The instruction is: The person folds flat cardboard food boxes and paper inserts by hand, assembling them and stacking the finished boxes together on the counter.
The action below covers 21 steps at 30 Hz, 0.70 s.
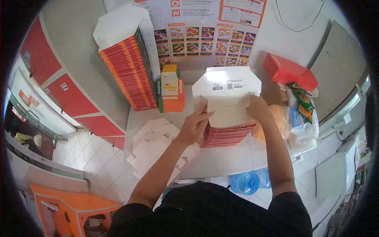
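In front of me stands a nested stack of red cardboard food boxes (229,136), the topmost with its white inside and raised lid (227,81) facing me. My left hand (196,125) grips the top box's left side wall, thumb over the edge towards the inside. At the right rear corner my right hand (258,109) is closed on the same box's side, its fingertips partly hidden. Left of the stack, near my left forearm, flat unfolded box blanks (158,144) lie on the white table (237,162).
A tall, leaning stack of red-and-orange boxes (128,71) stands at the back left, beside small orange-and-yellow cartons (172,91). On the right are a red box (290,71), a green packet (302,103) and plastic bags (306,132). Blue water bottles (244,183) sit below the front edge.
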### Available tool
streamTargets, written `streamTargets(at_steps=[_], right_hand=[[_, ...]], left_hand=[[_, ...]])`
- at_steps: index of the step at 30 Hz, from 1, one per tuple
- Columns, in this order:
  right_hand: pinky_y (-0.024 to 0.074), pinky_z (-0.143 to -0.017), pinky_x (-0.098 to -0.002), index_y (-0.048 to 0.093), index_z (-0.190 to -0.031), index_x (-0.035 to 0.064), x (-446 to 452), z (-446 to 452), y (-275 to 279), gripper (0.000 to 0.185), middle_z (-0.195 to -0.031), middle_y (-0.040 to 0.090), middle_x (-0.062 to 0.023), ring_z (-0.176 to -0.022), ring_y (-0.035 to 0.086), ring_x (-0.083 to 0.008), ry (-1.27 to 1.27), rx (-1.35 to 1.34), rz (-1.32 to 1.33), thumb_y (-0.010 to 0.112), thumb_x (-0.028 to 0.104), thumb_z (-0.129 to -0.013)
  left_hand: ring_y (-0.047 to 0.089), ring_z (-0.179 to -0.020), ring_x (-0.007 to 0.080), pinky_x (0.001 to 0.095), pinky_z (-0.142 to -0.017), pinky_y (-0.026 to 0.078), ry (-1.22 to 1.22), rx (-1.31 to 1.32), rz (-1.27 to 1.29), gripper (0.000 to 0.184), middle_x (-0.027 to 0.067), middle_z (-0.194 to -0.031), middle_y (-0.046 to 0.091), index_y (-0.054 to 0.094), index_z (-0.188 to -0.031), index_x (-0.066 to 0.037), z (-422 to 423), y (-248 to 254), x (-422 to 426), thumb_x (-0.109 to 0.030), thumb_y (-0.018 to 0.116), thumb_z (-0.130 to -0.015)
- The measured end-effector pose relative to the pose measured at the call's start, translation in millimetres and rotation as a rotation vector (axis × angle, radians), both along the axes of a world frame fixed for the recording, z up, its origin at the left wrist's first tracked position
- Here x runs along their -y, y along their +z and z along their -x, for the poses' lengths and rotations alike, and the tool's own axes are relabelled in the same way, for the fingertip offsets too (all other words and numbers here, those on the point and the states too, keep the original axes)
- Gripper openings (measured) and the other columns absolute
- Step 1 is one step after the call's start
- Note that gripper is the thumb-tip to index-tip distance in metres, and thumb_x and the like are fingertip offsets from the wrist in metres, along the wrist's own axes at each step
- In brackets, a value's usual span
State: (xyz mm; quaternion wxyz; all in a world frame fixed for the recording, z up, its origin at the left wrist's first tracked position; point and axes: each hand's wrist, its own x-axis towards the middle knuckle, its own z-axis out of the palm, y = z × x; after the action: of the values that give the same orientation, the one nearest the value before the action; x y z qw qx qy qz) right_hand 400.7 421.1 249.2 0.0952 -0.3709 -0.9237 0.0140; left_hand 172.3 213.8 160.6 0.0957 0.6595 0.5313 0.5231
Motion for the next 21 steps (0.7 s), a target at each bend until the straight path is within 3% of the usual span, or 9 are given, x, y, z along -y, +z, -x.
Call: streamTargets(at_steps=[3,6,8,11,12,14,16,18,21], right_hand=[[0.0552,-0.087,-0.0585,0.067,-0.098,-0.0059,-4.1,-3.3,-24.6,0.026,-0.099,0.070,-0.0328,-0.097,0.069,-0.0494,0.027,-0.014,-0.040,0.061,0.018,-0.089],[0.0558,-0.082,-0.0550,0.069,-0.100,-0.0021,-10.6,-11.7,-25.6,0.029,-0.095,0.071,-0.0273,-0.091,0.071,-0.0446,0.066,0.117,-0.172,0.060,0.025,-0.095],[0.0564,-0.077,-0.0487,0.071,-0.106,0.0021,13.7,-21.9,6.7,0.028,-0.092,0.072,-0.0204,-0.085,0.071,-0.0384,0.036,-0.012,-0.246,0.059,0.026,-0.097],[0.0556,-0.071,-0.0408,0.070,-0.106,0.0023,28.9,-29.7,28.8,0.025,-0.090,0.073,-0.0163,-0.080,0.071,-0.0309,0.143,-0.499,-0.174,0.061,0.025,-0.100],[0.0549,-0.070,-0.0372,0.070,-0.103,0.0019,64.9,-36.2,58.0,0.023,-0.089,0.073,-0.0147,-0.078,0.071,-0.0271,0.208,-0.657,-0.059,0.064,0.024,-0.100],[0.0532,-0.068,-0.0312,0.069,-0.102,0.0028,102.8,-50.7,53.7,0.015,-0.087,0.072,-0.0116,-0.073,0.069,-0.0197,0.223,-0.826,0.346,0.070,0.017,-0.096],[0.0534,-0.065,-0.0301,0.070,-0.103,0.0036,136.7,-54.6,34.4,0.014,-0.087,0.071,-0.0086,-0.070,0.067,-0.0164,0.388,-0.778,0.481,0.073,0.015,-0.094],[0.0539,-0.063,-0.0314,0.071,-0.105,0.0040,161.5,-44.5,32.2,0.021,-0.084,0.071,-0.0077,-0.068,0.069,-0.0186,0.633,-0.497,0.661,0.078,0.019,-0.091],[0.0548,-0.067,-0.0355,0.070,-0.104,0.0040,179.4,-15.4,1.6,0.023,-0.081,0.070,-0.0112,-0.073,0.071,-0.0243,0.743,-0.315,0.898,0.076,0.023,-0.094]], left_hand=[[0.050,-0.142,0.0346,0.0378,-0.115,0.042,0.093,0.142,0.008,0.063,0.0262,-0.151,0.051,0.047,-0.153,-0.006,-17.5,-6.7,29.7,-0.024,0.068,-0.097],[0.037,-0.149,0.0435,0.0530,-0.114,0.043,0.245,-0.260,0.546,0.089,0.0261,-0.161,0.038,0.033,-0.162,-0.011,-17.4,-59.8,89.5,-0.040,0.077,-0.091],[0.023,-0.151,0.0562,0.0712,-0.113,0.034,0.398,-0.563,1.256,0.105,0.0231,-0.168,0.025,0.025,-0.165,-0.016,-40.1,-71.8,133.0,-0.053,0.079,-0.082],[0.015,-0.148,0.0648,0.0822,-0.100,0.037,0.350,-0.611,1.204,0.119,0.0223,-0.171,0.011,0.019,-0.166,-0.022,-25.4,-138.5,186.6,-0.054,0.087,-0.074],[0.018,-0.150,0.0597,0.0769,-0.102,0.041,0.320,-0.558,1.198,0.122,0.0224,-0.172,0.009,0.024,-0.164,-0.022,-21.3,-125.1,190.9,-0.047,0.093,-0.067],[0.024,-0.150,0.0560,0.0703,-0.106,0.043,0.225,-0.464,1.125,0.114,0.0224,-0.171,0.012,0.034,-0.160,-0.021,1.6,-128.1,195.4,-0.041,0.095,-0.066],[0.035,-0.146,0.0491,0.0572,-0.110,0.047,0.161,-0.411,0.870,0.096,0.0204,-0.169,0.023,0.052,-0.148,-0.019,34.8,-166.7,209.3,-0.036,0.096,-0.064],[0.037,-0.144,0.0483,0.0547,-0.110,0.048,0.198,-0.446,0.882,0.090,0.0216,-0.166,0.027,0.056,-0.143,-0.015,52.7,-187.7,219.0,-0.037,0.095,-0.065],[0.034,-0.145,0.0504,0.0564,-0.111,0.047,0.309,-0.358,1.038,0.087,0.0245,-0.163,0.030,0.057,-0.138,-0.011,22.1,-133.1,212.2,-0.036,0.095,-0.065]])
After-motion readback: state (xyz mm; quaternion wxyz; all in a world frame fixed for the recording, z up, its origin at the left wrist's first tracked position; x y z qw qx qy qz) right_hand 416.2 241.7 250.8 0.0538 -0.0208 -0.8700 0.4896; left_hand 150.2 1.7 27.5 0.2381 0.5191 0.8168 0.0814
